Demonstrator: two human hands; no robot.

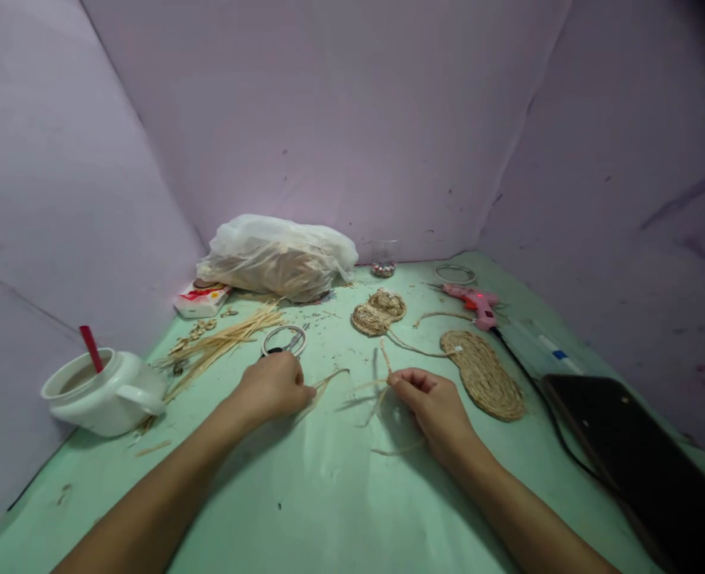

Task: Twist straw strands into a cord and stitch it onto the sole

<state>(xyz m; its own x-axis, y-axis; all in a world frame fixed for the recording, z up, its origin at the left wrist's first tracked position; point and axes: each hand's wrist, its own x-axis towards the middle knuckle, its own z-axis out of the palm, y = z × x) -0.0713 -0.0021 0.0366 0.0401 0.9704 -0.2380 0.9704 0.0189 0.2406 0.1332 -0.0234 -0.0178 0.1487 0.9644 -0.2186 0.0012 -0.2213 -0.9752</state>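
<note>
My right hand [433, 406] pinches a short braid of straw [384, 357] between thumb and fingertips. Several loose strand ends fan out from the pinch toward the left and down. My left hand [276, 387] is closed low over the table, with thin straw strands [330, 378] showing at its thumb; its fingertips are hidden. Just behind that hand lie a white ring [264, 344] and what look like scissors [297, 340], partly covered. Beyond my right hand rest a coiled, sole-shaped straw piece [487, 379] and a smaller coiled piece [376, 312], with a cord running between them.
A white pot [113, 402] holding a red stick stands at left, near loose straw [226, 343]. At the back are a plastic bag [281, 259], a small box [202, 301] and a jar of beads [383, 267]. A pink glue gun [478, 303], its cable and a dark phone [633, 446] lie at right.
</note>
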